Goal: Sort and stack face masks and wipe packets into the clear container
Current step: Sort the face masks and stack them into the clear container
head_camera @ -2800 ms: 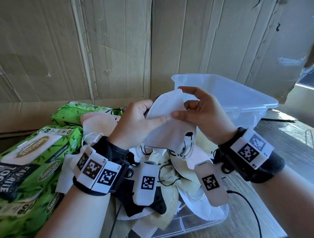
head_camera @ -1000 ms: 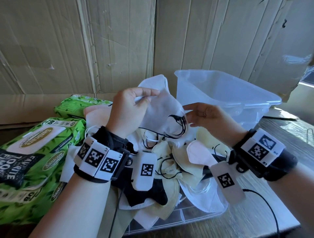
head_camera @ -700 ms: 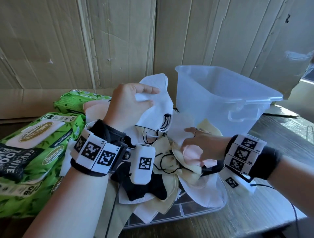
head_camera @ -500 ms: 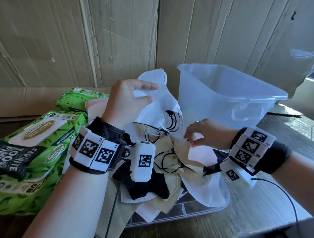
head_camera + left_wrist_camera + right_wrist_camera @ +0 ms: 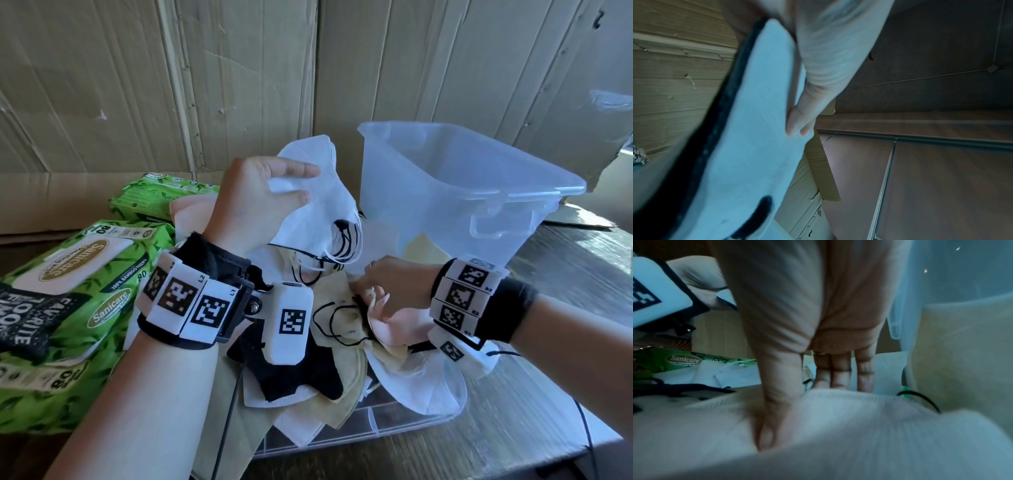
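Two masks held, white mask [image 5: 318, 202] in left grip [image 5: 253, 202], pink mask [image 5: 397, 325] under right grip [image 5: 394, 284]

Black wristbands [image 5: 212, 260] carry white blocks printed with black square codes [image 5: 178, 296].

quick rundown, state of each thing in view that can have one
left hand: grips a white mask, raised
white mask: held up, black ear loops dangling
right hand: pinches a pink mask on the pile
pink mask: crumpled, on the pile
clear container: upright, lid off
wipe packets: closed, outside the container
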